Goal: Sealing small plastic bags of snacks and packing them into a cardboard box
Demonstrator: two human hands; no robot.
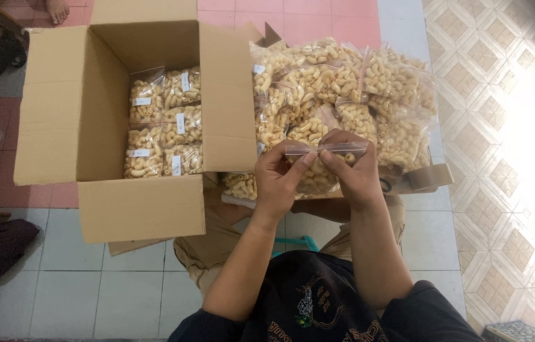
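Below, tiled floor [122, 291], cardboard box [134, 209]

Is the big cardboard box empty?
No, the cardboard box has small bags of snacks packed in rows on its bottom.

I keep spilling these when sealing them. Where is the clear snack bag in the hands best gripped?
Grip the flat zip strip at the top of the bag, coming from both ends: left hand and right hand pinch it there now. The strip is flat and empty, while the filled body bulges below.
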